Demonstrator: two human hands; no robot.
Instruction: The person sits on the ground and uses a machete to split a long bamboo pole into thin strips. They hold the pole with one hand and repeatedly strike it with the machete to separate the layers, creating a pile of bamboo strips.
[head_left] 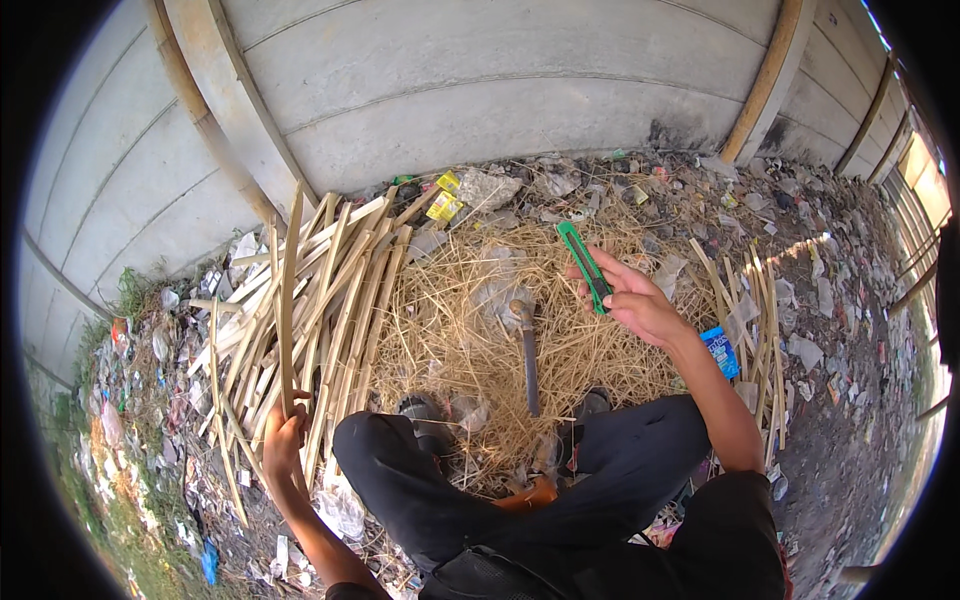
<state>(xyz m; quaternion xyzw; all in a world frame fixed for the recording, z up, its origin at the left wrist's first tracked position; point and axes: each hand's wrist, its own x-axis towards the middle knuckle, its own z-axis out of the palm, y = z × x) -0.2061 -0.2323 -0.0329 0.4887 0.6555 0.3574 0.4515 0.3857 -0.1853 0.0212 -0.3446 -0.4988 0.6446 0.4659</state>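
A green box cutter is gripped in my right hand, raised over the straw to the right of centre. Out at the left, my left hand is closed round the lower end of a bamboo strip, which stands nearly upright in the view. Many more bamboo strips lie in a loose pile beside and beyond that hand. On the shavings between my knees lies a long knife, its wooden handle pointing away from me. Whether the cutter's blade is out I cannot tell.
Thin straw-like shavings cover the ground before my crossed legs. Several more strips lie at the right, by a blue packet. A grey panel wall with bamboo poles rises behind. Litter surrounds me.
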